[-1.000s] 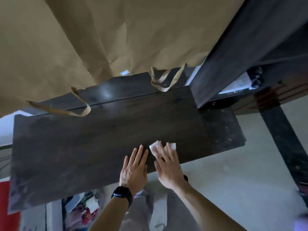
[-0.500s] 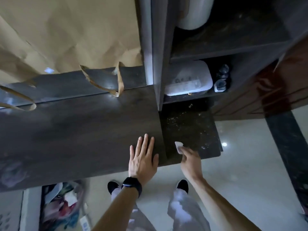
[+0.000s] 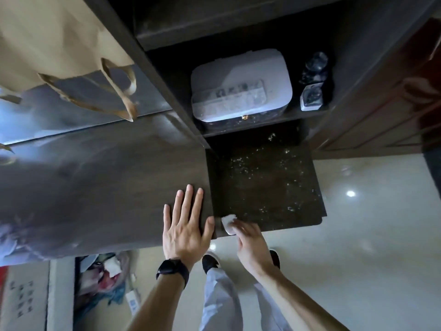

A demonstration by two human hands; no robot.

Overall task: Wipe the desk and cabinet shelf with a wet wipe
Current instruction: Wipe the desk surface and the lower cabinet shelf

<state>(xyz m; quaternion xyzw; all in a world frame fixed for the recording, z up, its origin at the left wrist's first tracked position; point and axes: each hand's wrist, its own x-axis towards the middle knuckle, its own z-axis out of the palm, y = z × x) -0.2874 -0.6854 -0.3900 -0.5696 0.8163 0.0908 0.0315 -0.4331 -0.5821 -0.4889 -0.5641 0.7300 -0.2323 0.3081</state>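
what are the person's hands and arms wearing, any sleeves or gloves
No gloves and no sleeves in view. The left hand wears a black watch on a black band at the wrist. The right hand has nothing on its wrist. No rings that I can make out.

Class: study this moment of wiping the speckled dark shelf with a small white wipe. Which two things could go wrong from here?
1. The right hand holds the small white wet wipe at the front edge of the dark, white-speckled shelf board; strokes toward the person could push specks onto the pale floor.
2. Reaching deeper may bump the white plastic box.
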